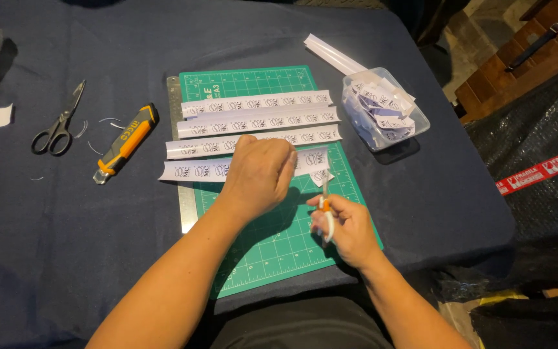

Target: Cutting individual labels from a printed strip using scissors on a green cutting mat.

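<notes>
Together our hands work over the green cutting mat (272, 249). Our left hand (259, 174) lies palm down, fingers curled, pressing the nearest printed paper strip (192, 170) flat against the mat, forearm angled in from the lower left. Our right hand (347, 226) is closed around a small orange-and-white craft knife (325, 210), its tip pointing up toward the strip's right end, where a small cut piece (321, 177) lies just beside it. Three more printed strips (259, 119) lie in rows farther up the mat, with a metal ruler (177, 139) along its left edge. On the dark counter (46, 245) to the left rest an orange utility knife (124, 143) and scissors (59, 123); a clear plastic tub of cut labels (385, 110) sits to the right.
</notes>
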